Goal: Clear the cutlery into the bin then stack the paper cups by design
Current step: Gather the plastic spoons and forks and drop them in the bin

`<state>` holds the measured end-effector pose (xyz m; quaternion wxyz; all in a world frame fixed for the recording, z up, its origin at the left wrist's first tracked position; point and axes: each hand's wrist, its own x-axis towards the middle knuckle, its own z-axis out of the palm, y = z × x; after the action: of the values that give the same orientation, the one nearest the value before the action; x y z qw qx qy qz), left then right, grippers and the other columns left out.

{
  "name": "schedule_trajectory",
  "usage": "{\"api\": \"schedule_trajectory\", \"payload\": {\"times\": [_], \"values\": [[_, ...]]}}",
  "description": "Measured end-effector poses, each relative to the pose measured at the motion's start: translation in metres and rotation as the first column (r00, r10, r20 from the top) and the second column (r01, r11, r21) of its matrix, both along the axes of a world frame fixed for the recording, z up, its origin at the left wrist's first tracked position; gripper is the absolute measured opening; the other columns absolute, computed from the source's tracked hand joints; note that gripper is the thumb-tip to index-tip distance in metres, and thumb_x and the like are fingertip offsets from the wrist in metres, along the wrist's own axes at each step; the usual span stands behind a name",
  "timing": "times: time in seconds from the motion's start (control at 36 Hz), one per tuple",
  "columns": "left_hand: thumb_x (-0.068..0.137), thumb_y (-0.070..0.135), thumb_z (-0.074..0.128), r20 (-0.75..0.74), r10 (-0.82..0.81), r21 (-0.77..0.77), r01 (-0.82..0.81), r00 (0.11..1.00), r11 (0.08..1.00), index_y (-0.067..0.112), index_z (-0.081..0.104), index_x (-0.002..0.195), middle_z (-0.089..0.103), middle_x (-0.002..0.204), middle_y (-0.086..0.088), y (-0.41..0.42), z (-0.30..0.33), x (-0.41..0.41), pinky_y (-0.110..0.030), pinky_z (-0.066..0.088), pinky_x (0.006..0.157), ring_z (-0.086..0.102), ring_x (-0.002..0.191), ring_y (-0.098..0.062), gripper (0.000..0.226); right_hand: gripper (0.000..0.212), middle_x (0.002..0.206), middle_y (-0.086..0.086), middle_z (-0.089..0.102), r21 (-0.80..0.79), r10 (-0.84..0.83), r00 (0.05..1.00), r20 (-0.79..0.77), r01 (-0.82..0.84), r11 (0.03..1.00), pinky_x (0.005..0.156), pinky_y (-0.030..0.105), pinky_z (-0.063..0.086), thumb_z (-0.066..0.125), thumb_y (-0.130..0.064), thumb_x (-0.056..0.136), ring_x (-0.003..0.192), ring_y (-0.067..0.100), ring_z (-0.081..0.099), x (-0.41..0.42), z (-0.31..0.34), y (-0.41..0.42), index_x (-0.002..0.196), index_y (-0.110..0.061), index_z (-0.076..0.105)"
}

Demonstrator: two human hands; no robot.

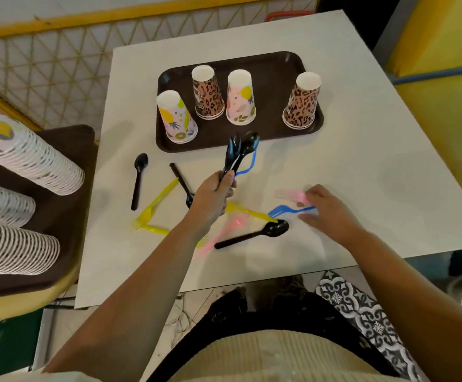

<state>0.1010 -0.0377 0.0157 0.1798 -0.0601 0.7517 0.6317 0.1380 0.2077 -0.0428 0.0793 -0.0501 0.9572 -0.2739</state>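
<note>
Gathering cutlery, cups not yet touched.

I see my left hand (pixel 213 198) gripping a bundle of black and blue cutlery (pixel 238 155) above the table (pixel 362 161); my right hand (pixel 325 208) pinches a blurred pink fork (pixel 290 194). Next, I judge, comes the blue fork (pixel 282 210) just beside its fingers, then the black spoon (pixel 252 234) and yellow forks (pixel 152 208).

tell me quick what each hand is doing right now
Left hand: grips a bunch of cutlery.
Right hand: pinches a pink fork, blurred.
</note>
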Motion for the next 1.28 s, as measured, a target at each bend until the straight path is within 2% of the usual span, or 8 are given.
{"api": "schedule_trajectory", "payload": {"times": [0.08, 0.31, 0.44, 0.56, 0.78, 0.92, 1.03, 1.28], "values": [[0.103, 0.020, 0.036, -0.040, -0.026, -0.008, 0.026, 0.999, 1.000, 0.015, 0.042, 0.075, 0.037, 0.064, 0.002, -0.014, -0.002, 0.004, -0.016, 0.025, 0.041, 0.027, 0.039, -0.003, 0.029, 0.010, 0.102, 0.014, 0.055, 0.022, -0.067, 0.996, -0.062, 0.068, 0.997, 0.075, 0.035, 0.044, 0.067, -0.006, 0.080, 0.090, 0.032, 0.057, 0.000, -0.001, -0.005, 0.088, -0.001, 0.065], [0.101, 0.011, 0.040, -0.028, -0.094, -0.029, 0.093, 0.995, 0.995, 0.014, 0.050, 0.086, 0.055, 0.071, 0.002, -0.051, -0.008, 0.012, -0.021, 0.047, 0.056, 0.047, 0.049, -0.008, 0.018, 0.023, 0.098, 0.028, 0.060, 0.246, -0.238, 0.961, -0.141, 0.266, 0.932, 0.076, 0.044, 0.040, 0.050, -0.013, 0.093, 0.100, 0.038, 0.046, -0.005, 0.006, -0.021, 0.105, 0.006, 0.055], [0.101, 0.007, 0.037, 0.033, -0.098, 0.017, 0.097, 0.995, 0.995, 0.013, 0.042, 0.095, 0.053, 0.076, 0.000, -0.061, -0.009, 0.018, -0.035, 0.043, 0.060, 0.048, 0.048, -0.010, 0.009, 0.024, 0.098, 0.026, 0.059, 0.102, -0.271, 0.959, -0.084, 0.279, 0.955, 0.067, 0.040, 0.035, 0.043, -0.017, 0.096, 0.089, 0.042, 0.056, -0.013, 0.030, -0.059, 0.110, 0.002, 0.044], [0.097, 0.000, 0.035, 0.095, -0.041, 0.041, 0.037, 0.995, 0.998, 0.017, 0.036, 0.086, 0.047, 0.073, -0.003, -0.064, -0.008, 0.017, -0.024, 0.038, 0.048, 0.035, 0.045, -0.010, 0.021, 0.035, 0.099, 0.018, 0.060, 0.005, -0.128, 0.992, -0.021, 0.128, 0.992, 0.073, 0.033, 0.037, 0.062, -0.023, 0.087, 0.091, 0.034, 0.057, -0.022, 0.035, -0.093, 0.113, -0.003, 0.050], [0.095, 0.012, 0.047, 0.045, 0.079, -0.123, -0.072, 0.996, 0.990, 0.023, 0.046, 0.083, 0.038, 0.058, 0.000, -0.062, -0.004, 0.017, -0.019, 0.024, 0.037, 0.029, 0.040, -0.010, 0.016, 0.045, 0.110, 0.010, 0.050, 0.181, 0.115, 0.986, 0.116, -0.135, 0.974, 0.071, 0.030, 0.034, 0.067, -0.033, 0.081, 0.099, 0.028, 0.055, -0.041, 0.021, -0.132, 0.113, -0.006, 0.052], [0.087, 0.019, 0.062, -0.087, 0.042, -0.271, -0.064, 0.995, 0.960, 0.020, 0.048, 0.071, 0.045, 0.058, 0.004, -0.058, -0.009, 0.019, -0.028, 0.034, 0.051, 0.039, 0.048, -0.013, 0.021, 0.028, 0.110, 0.016, 0.060, 0.211, 0.054, 0.994, 0.093, -0.073, 0.975, 0.074, 0.034, 0.039, 0.059, -0.019, 0.085, 0.100, 0.034, 0.056, -0.049, 0.013, -0.134, 0.107, -0.002, 0.056], [0.083, 0.025, 0.071, -0.163, -0.081, -0.457, -0.002, 0.983, 0.889, 0.015, 0.053, 0.073, 0.047, 0.061, 0.009, -0.048, -0.015, 0.026, -0.011, 0.037, 0.056, 0.048, 0.059, -0.006, 0.023, 0.023, 0.102, 0.021, 0.063, 0.220, -0.009, 0.998, 0.057, -0.004, 0.976, 0.067, 0.032, 0.035, 0.052, -0.018, 0.089, 0.095, 0.037, 0.058, -0.054, 0.015, -0.127, 0.103, 0.000, 0.058], [0.077, 0.038, 0.075, -0.058, -0.208, -0.576, 0.137, 0.976, 0.806, 0.010, 0.057, 0.083, 0.052, 0.065, 0.005, -0.027, -0.028, 0.040, -0.019, 0.039, 0.057, 0.054, 0.069, -0.015, 0.034, 0.026, 0.086, 0.017, 0.069, 0.007, -0.186, 0.982, 0.026, 0.186, 0.983, 0.078, 0.042, 0.050, 0.043, -0.021, 0.094, 0.081, 0.037, 0.062, -0.057, 0.013, -0.094, 0.109, -0.007, 0.058]]}}
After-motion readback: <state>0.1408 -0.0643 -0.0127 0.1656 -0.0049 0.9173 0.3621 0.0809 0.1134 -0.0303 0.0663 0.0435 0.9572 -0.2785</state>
